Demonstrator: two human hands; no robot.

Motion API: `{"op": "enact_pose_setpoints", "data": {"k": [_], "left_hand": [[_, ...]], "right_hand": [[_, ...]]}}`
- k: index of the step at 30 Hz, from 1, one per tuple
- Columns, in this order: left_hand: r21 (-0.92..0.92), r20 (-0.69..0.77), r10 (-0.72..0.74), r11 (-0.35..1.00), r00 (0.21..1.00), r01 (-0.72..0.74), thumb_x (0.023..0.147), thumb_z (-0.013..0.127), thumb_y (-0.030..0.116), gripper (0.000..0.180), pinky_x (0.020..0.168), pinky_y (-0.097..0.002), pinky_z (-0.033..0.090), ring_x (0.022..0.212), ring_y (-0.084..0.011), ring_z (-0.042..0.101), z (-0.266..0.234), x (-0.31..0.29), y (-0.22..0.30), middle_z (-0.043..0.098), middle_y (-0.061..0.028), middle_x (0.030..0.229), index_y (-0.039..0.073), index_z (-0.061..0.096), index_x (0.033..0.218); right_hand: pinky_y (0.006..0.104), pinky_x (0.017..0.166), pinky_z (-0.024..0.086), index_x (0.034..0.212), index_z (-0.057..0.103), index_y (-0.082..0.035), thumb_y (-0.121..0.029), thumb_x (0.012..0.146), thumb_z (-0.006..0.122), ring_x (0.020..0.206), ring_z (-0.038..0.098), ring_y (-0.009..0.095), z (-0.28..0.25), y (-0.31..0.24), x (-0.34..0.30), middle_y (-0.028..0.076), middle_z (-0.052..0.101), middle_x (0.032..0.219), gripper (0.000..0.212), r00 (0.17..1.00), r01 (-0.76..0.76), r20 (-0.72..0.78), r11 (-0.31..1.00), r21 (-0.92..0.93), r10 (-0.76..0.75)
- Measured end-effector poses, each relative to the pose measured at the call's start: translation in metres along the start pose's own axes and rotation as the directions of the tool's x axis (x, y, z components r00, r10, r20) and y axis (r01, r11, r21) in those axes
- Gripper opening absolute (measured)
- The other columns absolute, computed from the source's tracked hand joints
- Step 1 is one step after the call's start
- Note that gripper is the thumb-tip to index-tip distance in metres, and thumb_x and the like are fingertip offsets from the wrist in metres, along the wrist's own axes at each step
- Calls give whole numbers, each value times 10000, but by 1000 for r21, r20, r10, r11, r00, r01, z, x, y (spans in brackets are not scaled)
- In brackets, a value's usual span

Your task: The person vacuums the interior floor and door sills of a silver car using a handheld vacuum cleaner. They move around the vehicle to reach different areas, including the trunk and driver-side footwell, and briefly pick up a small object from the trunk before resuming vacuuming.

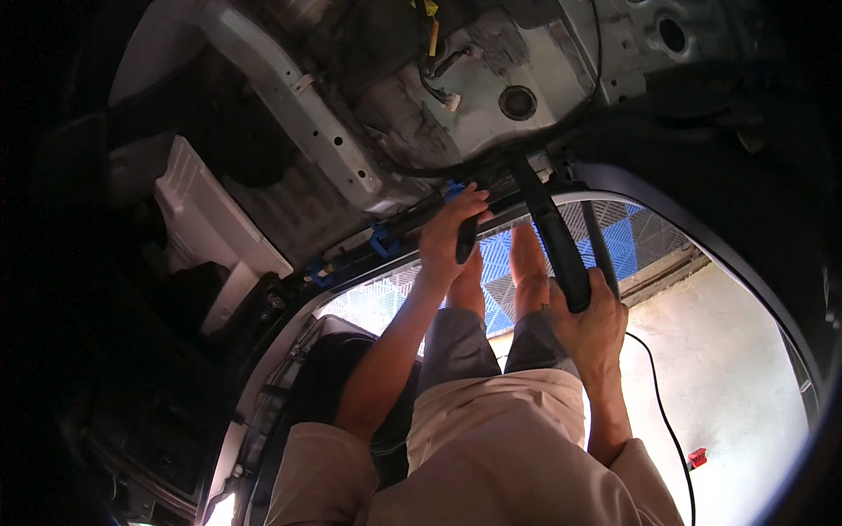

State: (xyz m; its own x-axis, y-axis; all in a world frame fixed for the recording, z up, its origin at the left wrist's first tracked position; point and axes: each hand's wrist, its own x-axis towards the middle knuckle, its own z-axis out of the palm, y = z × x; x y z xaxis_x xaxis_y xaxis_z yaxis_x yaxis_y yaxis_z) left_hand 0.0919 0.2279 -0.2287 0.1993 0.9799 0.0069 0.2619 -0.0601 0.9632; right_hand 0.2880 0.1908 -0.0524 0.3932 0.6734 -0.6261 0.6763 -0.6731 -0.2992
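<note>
My right hand (pixel 594 317) is closed round the lower end of a long black tube-like tool (pixel 553 230). Its far end reaches over the door sill (pixel 509 209) to the edge of the bare car floor. Beside the sill, my left hand (pixel 449 230) is closed on a short black handle-like piece (pixel 467 241) with a rounded end; what it belongs to is hidden. Just past those fingers, a blue clip (pixel 454 188) sits on the dark wiring along the sill. Another blue clip (pixel 382 240) lies farther left on the same run.
Bare metal car floor (pixel 487 114) has a round dark plug (pixel 517 103) and loose connectors (pixel 447 101). A grey crossmember (pixel 298 114) and a pale plastic trim panel (pixel 215 219) lie left. A black cable (pixel 662 394) hangs at right, near a small red object (pixel 697 458). Blue and grey tiles (pixel 614 245) cover the ground.
</note>
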Motion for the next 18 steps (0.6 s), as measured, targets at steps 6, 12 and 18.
{"op": "enact_pose_setpoints", "data": {"k": [6, 12, 18], "left_hand": [[-7, -67, -8, 1000, 998, 7, 868, 710, 9, 206, 985, -398, 557, 1248, -356, 649, 48, 18, -11, 720, -167, 1208, 8, 679, 1072], [-44, 38, 104, 994, 994, -102, 849, 710, -67, 248, 1008, -420, 562, 1227, -356, 662, 10, 3, -20, 720, -164, 1169, -6, 671, 1086], [-269, -59, 40, 962, 997, -54, 813, 659, -163, 333, 1053, -433, 534, 1226, -371, 659, 43, 23, -24, 713, -193, 1173, -21, 659, 1115]], "right_hand": [[399, 564, 589, 860, 613, -26, -284, 848, 765, 607, 734, 336, -1, -1, -7, 158, 693, 689, 299, 998, 48, -24, 998, -30, -49], [467, 609, 565, 952, 619, -25, -289, 873, 771, 732, 726, 444, -9, -4, -22, 224, 705, 753, 314, 995, -56, 81, 998, 40, 52], [456, 585, 551, 981, 620, -9, -293, 877, 768, 708, 726, 434, -1, -9, -15, 210, 693, 721, 337, 998, 17, -56, 999, 38, -15]]}}
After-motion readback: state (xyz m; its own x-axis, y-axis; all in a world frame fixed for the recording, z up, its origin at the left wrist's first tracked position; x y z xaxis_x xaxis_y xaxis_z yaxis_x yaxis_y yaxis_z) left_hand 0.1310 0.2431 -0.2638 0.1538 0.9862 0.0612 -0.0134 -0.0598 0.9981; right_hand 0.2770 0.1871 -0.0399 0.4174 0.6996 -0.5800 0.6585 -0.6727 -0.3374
